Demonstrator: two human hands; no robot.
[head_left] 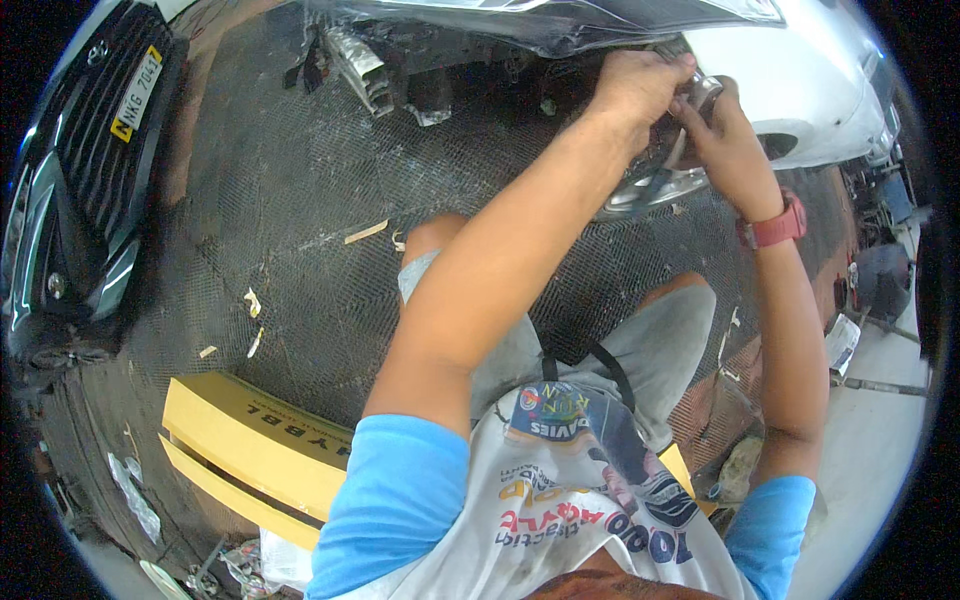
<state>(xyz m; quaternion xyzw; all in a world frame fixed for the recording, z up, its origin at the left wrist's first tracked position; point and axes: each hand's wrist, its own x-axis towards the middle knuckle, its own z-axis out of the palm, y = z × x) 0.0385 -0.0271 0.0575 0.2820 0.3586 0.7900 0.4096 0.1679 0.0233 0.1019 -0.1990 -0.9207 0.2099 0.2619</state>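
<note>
Both arms reach up to the front corner of a white car (820, 85). My left hand (638, 88) is closed at the edge of the car's open front end, and what its fingers hold is hidden. Beside it, my right hand (728, 138), with a red watch (774, 224) on the wrist, curls thumb and fingers round a shiny silver piece (707, 92). Just below the hands sits a clear-lensed headlight (655, 190), partly covered by my right hand. A round dark opening (776, 146) shows in the white panel to the right.
A silver metal bracket (358, 68) hangs from the car's front. To the left stands a dark car (85, 190). A yellow bench-like piece (250, 425) lies behind me at the left. Paper scraps and a tape strip (366, 232) litter the black textured mat (310, 180).
</note>
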